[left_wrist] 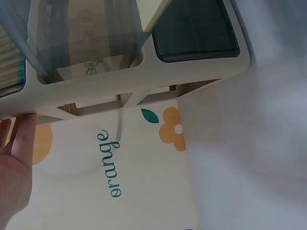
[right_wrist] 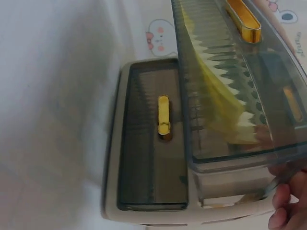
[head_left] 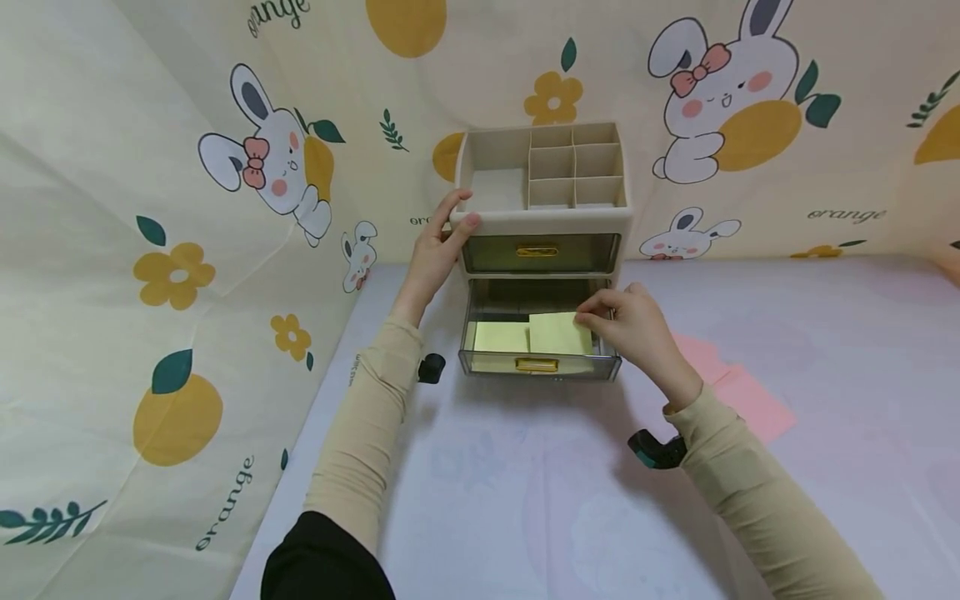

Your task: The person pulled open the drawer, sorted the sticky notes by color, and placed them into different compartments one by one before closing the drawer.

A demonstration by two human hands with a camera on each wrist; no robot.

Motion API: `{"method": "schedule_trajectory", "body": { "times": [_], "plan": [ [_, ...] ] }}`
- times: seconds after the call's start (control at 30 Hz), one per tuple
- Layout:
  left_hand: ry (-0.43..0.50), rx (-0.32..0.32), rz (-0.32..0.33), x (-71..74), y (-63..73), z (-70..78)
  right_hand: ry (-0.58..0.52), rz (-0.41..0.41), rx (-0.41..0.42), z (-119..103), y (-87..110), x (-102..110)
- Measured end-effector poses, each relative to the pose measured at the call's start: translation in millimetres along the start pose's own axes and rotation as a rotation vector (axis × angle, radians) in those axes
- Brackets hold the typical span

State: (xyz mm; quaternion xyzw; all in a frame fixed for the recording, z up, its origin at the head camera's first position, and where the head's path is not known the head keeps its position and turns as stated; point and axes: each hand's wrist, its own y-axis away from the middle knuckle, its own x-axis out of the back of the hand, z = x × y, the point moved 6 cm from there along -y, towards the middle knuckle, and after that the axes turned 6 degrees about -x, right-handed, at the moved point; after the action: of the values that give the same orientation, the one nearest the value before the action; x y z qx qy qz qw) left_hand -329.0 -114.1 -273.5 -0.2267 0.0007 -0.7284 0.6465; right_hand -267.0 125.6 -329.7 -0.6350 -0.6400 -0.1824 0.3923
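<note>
A cream desk organizer stands against the patterned backdrop, with open compartments on top and tinted drawers with gold handles. Its middle drawer is pulled out; the upper drawer and bottom drawer are closed. Yellow sticky notes lie in the pulled-out drawer. With thumb and fingertips, my right hand pinches the corner of another yellow sticky note over that drawer. My left hand holds the organizer's upper left corner, thumb on the front. Some of its fingers are hidden.
Pink sheets of paper lie on the white tabletop, right of the organizer and partly behind my right forearm. The rabbit-and-orange backdrop runs up along the left and back of the table.
</note>
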Motion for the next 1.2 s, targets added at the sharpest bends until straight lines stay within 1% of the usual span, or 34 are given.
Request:
{"method": "schedule_trajectory", "body": {
  "times": [0.23, 0.4, 0.57, 0.73, 0.93, 1.07, 1.2],
  "plan": [
    [0.0, 0.002, 0.004, 1.4, -0.9, -0.9, 0.188, -0.051, 0.054, -8, -3.3, -3],
    [-0.004, 0.007, 0.001, 1.1, -0.4, -0.9, 0.283, -0.09, 0.057, -8, -4.1, -7],
    [-0.002, -0.001, 0.003, 0.6, -0.5, 0.2, 0.321, -0.131, 0.027, -8, -4.4, -9],
    [-0.002, 0.006, 0.002, -0.2, -0.7, -0.3, 0.358, -0.168, 0.003, -8, -4.9, -10],
    [0.001, 0.005, -0.001, -0.8, -0.5, 0.0, 0.39, -0.187, -0.002, -8, -4.8, -11],
    [0.004, 0.001, -0.001, -0.5, -0.7, 0.0, 0.399, -0.21, -0.005, -8, -3.5, -13],
    [0.011, -0.003, 0.001, -0.2, -3.2, -4.2, 0.393, -0.225, -0.019, -8, -2.6, -14]
  ]
}}
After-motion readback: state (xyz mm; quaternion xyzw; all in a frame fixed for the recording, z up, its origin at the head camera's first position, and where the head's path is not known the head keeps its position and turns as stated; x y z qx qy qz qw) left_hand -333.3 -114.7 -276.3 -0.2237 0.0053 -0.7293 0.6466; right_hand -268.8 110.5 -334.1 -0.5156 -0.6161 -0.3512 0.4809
